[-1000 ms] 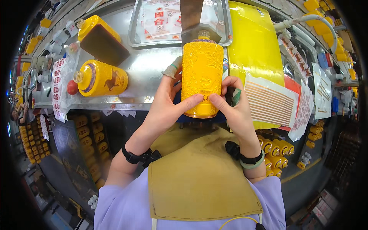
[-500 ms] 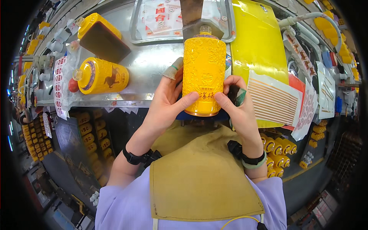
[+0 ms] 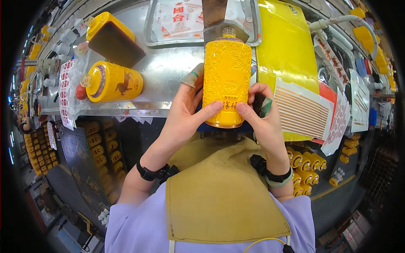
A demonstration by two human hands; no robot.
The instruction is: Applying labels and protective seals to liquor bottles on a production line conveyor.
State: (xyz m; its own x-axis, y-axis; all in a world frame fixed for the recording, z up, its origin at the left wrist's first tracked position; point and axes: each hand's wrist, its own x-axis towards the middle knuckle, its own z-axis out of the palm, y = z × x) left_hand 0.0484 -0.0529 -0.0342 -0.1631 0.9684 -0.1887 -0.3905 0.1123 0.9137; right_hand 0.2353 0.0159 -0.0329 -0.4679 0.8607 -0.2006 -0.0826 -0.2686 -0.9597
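Over the feed I've got a metal tray (image 3: 177, 43) on the worktop (image 3: 162, 80) at 12 o'clock, a glossy yellow sheet (image 3: 287, 55) toward 2, a bent pale pipe (image 3: 339, 20) farther out that way, some round red thing (image 3: 81, 92) past 9.

Forearms (image 3: 154, 152) forward, thumbs (image 3: 211, 111) inward, left fingers (image 3: 186, 90) and right fingers (image 3: 260, 87) curled, opposite each other

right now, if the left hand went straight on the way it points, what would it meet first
The held bottle: the left hand's thumb rests on its front. Beyond it, perhaps the tray, though depth is hard to judge.
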